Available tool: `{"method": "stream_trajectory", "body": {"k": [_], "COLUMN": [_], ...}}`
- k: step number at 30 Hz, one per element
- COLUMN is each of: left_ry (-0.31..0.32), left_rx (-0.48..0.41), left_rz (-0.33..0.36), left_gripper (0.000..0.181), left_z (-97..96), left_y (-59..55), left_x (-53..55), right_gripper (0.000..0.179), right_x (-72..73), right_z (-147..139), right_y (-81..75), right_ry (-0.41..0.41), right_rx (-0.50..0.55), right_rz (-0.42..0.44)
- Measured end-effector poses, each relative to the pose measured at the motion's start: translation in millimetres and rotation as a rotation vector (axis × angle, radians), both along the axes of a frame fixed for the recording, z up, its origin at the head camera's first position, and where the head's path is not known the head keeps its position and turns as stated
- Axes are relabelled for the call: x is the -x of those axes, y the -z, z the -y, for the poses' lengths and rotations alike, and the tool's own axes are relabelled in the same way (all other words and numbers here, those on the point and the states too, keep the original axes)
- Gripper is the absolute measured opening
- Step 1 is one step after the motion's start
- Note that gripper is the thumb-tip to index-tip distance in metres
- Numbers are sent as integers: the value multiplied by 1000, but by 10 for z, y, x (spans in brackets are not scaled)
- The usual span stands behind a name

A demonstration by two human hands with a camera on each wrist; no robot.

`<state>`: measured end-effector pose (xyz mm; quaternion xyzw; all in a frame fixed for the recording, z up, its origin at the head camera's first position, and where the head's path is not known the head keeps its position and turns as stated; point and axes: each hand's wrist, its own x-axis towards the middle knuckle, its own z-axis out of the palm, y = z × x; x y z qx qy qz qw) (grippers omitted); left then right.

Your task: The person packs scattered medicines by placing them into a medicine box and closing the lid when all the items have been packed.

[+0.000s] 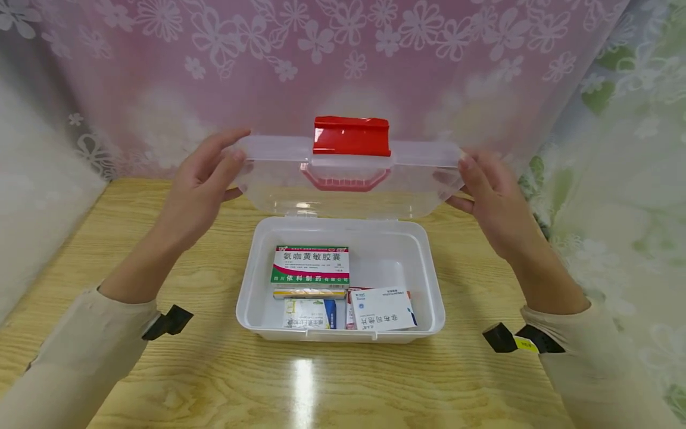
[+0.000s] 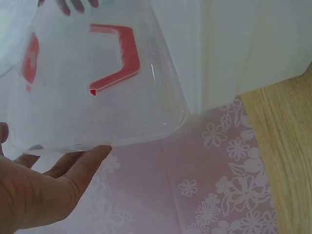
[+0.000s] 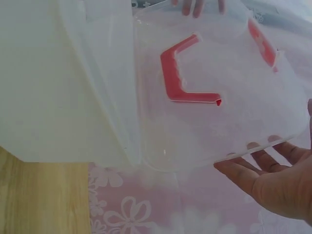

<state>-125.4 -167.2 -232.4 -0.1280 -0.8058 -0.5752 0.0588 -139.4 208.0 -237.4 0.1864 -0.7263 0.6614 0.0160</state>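
A clear plastic lid (image 1: pixel 273 185) with a red latch (image 1: pixel 351 137) and a red handle (image 1: pixel 345 182) stands raised over the back edge of a white plastic box (image 1: pixel 431 280). My left hand (image 1: pixel 200 179) grips the lid's left end, thumb in front and fingers round the edge. At the opposite end, my right hand (image 1: pixel 493 199) holds it the same way. Inside the box lie medicine boxes: a green, white and magenta one (image 1: pixel 311 265) at the left, a white and blue one (image 1: pixel 305 314) in front of it, and a white one (image 1: pixel 383 308) front right.
The box rests on a wood-grain table (image 1: pixel 214 369). Behind it hangs a pink curtain with white flowers (image 1: pixel 343 71). Pale floral fabric (image 1: pixel 632 250) borders the right side, and a whitish sheet (image 1: pixel 43 196) the left.
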Motion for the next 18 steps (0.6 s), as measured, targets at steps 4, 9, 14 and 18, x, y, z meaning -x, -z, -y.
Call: {"method": "stream_trajectory", "body": {"k": [4,9,14,18], "left_ry": [38,144,267,331], "left_rx": [-29,-195,-317,-351], "left_rz": [-62,-142,-188,-212], "left_gripper": [42,42,44,46], "left_z": [46,102,144,169], "left_y": [75,213,355,443], "left_x": [-91,-191,-281,-356], "right_gripper": [34,33,35,43], "right_x": [-93,-182,-255,-323], "right_z": [-25,-86,-158,-172], "right_y": [96,237,384,511], "right_ry": [15,1,-80,-124], "right_rx": [13,22,51,85], "right_rz": [-66,-157,-269,-343]}}
